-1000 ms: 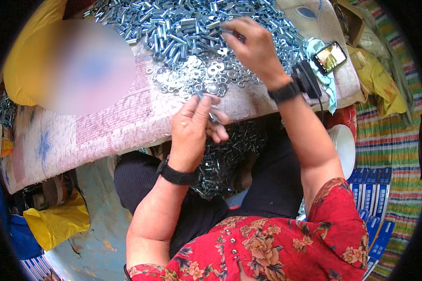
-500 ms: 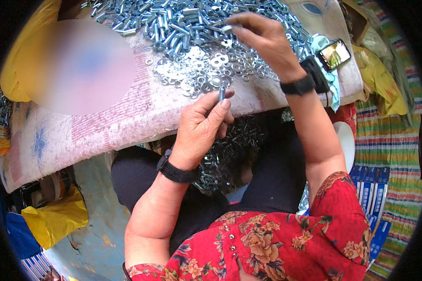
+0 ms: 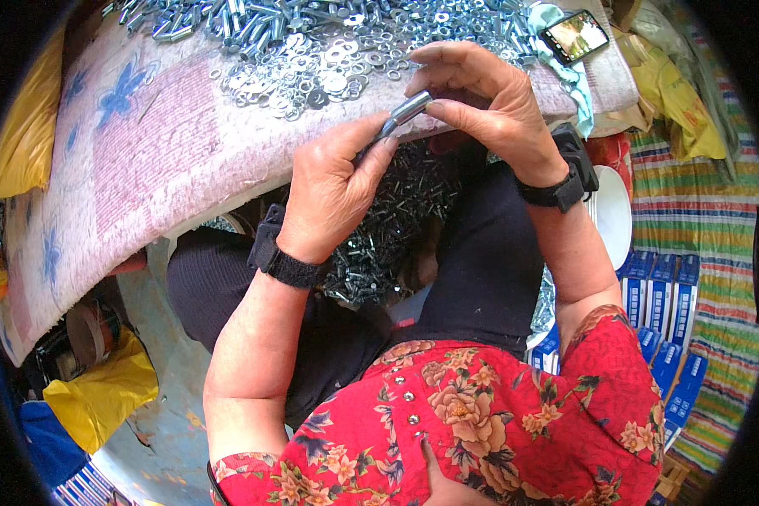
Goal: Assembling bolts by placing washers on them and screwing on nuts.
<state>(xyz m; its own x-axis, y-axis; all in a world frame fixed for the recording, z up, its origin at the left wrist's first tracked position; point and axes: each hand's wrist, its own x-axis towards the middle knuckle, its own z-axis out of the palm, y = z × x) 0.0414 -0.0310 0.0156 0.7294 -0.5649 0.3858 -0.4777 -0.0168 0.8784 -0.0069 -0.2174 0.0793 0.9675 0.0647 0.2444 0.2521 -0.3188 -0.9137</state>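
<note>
My left hand (image 3: pixel 333 190) and my right hand (image 3: pixel 481 105) meet over my lap, both pinching one silver bolt (image 3: pixel 403 113). The left fingers grip its lower shank; the right thumb and fingers close around its head end. Just beyond them lies a heap of washers (image 3: pixel 312 72) and a pile of bolts (image 3: pixel 228 17) on a pink quilted cloth (image 3: pixel 143 143). Below my hands, between my knees, sits a mass of assembled bolts (image 3: pixel 388 236). Both wrists wear black bands.
A phone (image 3: pixel 575 35) lies at the cloth's far right edge beside a teal rag (image 3: pixel 565 72). Blue boxes (image 3: pixel 662 312) stand on a striped mat at my right. A white bowl (image 3: pixel 611 215) sits by my right knee. Yellow bags (image 3: pixel 101 392) lie at lower left.
My right hand came back from the washer heap to meet my left hand. The left hand rose slightly with the bolt, and both now hold it together.
</note>
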